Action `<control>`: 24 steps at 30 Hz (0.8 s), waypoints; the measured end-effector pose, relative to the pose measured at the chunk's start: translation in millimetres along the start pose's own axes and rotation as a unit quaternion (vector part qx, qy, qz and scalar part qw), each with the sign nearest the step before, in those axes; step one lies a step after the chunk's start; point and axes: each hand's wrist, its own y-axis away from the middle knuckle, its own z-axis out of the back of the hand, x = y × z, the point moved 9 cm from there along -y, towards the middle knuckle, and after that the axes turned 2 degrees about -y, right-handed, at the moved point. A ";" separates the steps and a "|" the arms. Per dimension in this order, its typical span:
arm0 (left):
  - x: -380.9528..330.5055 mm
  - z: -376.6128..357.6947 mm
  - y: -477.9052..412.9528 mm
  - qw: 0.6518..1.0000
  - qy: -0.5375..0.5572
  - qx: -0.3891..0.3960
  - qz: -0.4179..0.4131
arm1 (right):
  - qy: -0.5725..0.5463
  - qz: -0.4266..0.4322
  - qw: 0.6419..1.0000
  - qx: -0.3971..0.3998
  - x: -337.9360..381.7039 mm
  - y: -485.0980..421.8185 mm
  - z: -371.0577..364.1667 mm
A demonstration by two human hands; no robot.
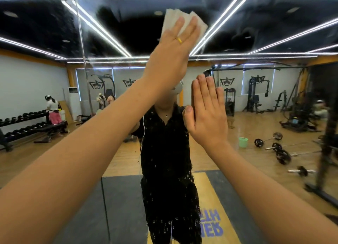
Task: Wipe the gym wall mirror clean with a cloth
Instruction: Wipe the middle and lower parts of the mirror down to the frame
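The left hand (172, 48) is raised high and laid flat on a white cloth (172, 17), which is pressed against the mirror (274, 27). Its fingers are held straight and close together, and a gold ring (179, 40) is worn on one of them. The cloth is folded, and its layered edges can be seen above the fingertips and off to the right of that hand. Below and slightly right of the left hand, the right hand (206, 112) is set flat against the glass, with fingers straight and pressed together and the thumb held a little apart. Nothing is held in it, and its own reflection is met along its left edge. The left forearm is crossed in front of the reflected person (164, 152), who is dressed in black. Beneath both hands, the glass over that dark reflection is speckled with water droplets (164, 218). To the left of the left hand, a thin vertical seam (80, 27) between mirror panels can be made out. Farther right and lower than the right hand, a green bucket (243, 142) and loaded barbells (274, 146) are reflected on the wooden floor. Far to the left of both hands, a dumbbell rack (23, 123) is reflected, with a second person (53, 112) beside it.
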 end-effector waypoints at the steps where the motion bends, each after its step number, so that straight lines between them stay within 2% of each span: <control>1: -4.6 -3.8 -1.9 1.000 -0.001 0.012 -0.024 | -0.002 0.001 1.000 -0.003 -0.2 -0.1 0.5; 5: -10.4 -14.7 1.8 0.995 -0.010 0.038 -0.094 | -0.005 0.002 1.000 -0.004 -0.5 -1.2 1.2; 8: -11.6 -16.9 22.8 0.994 -0.017 0.015 -0.103 | -0.009 0.000 1.000 -0.006 -2.1 -1.0 1.8; 11: -6.5 -14.3 64.1 0.999 0.002 -0.032 -0.024 | -0.002 0.002 1.000 -0.001 -4.3 0.5 2.2; 15: 25.5 -6.1 107.6 0.995 0.019 -0.049 0.080 | -0.004 0.005 1.000 0.007 -2.3 0.3 0.2; 20: 86.0 29.2 96.9 0.961 0.033 -0.105 0.253 | -0.004 0.003 1.000 0.005 -1.5 0.9 -1.1; 24: 92.8 25.6 112.0 0.955 0.026 -0.127 0.268 | -0.009 0.004 1.000 0.000 -0.8 0.1 -0.8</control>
